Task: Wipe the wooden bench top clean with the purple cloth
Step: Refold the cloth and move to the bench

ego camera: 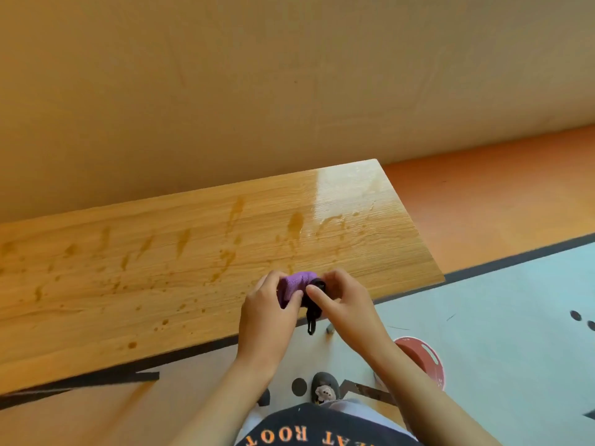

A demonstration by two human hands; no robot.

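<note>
The cloth (294, 286) is bunched into a small roll between both hands, just over the near edge of the bench (161, 268), close to its right end. The left hand (270, 304) curls round its left end, and the right hand (344, 304) pinches its right end, where a black loop (313, 318) hangs down. The roll lies sideways, from hand to hand.

Bunched purple cloth (294, 286), wet-streaked bench top (199, 252)
</note>
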